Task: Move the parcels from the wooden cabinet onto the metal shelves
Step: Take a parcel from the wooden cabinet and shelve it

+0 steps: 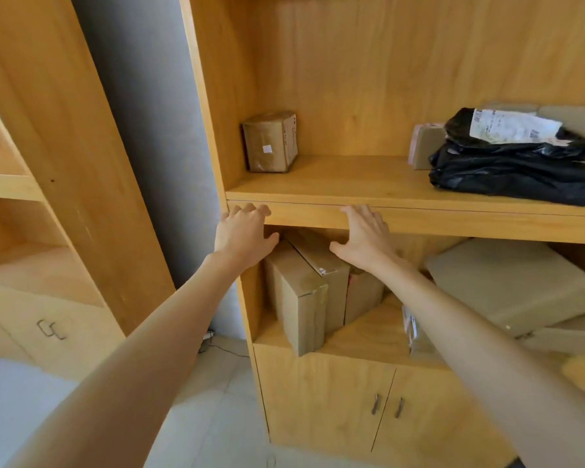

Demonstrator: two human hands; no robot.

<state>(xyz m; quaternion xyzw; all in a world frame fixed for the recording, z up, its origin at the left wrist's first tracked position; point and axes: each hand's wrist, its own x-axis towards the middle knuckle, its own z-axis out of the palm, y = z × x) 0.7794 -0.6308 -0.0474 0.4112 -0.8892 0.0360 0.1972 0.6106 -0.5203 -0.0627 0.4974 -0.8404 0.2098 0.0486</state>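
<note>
The wooden cabinet (419, 221) holds parcels on two shelves: upper, one box (271, 141) left, two black bags (520, 163) right; lower, three upright boxes (304, 298) left, one flat parcel (510, 285) right. Left hand (242, 231) and right hand (365, 236), fingers spread, holding nothing, reach toward the upright boxes.

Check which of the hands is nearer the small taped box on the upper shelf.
Left. The left hand is just below the small taped box, at the shelf edge; the right hand is farther right along that edge.
</note>
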